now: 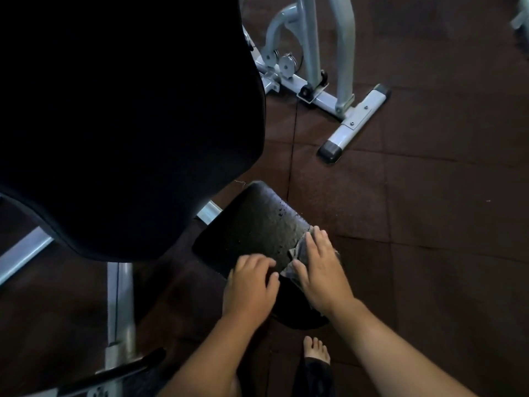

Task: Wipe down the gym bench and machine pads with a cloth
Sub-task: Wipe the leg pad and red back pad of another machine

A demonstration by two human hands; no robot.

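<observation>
Right hand (317,276) flat, fingers spread, pressing the cloth (297,253) on the near-right corner of the seat pad (252,224). Left hand (252,287) rests just beside it, loosely bent, holding nothing. I judge the wet pad's length runs forward-left of the cloth.

- Two hands: left hand (252,285), right hand (320,270)
- One grey cloth (297,253)
- Two black pads: large pad (114,110), small pad (252,224)
- One bare foot (316,349)

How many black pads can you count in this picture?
2. The large pad fills the upper left; the small pad, beaded with drops, lies at centre. A dark strip at bottom left may be a third: too dim to tell.
</observation>
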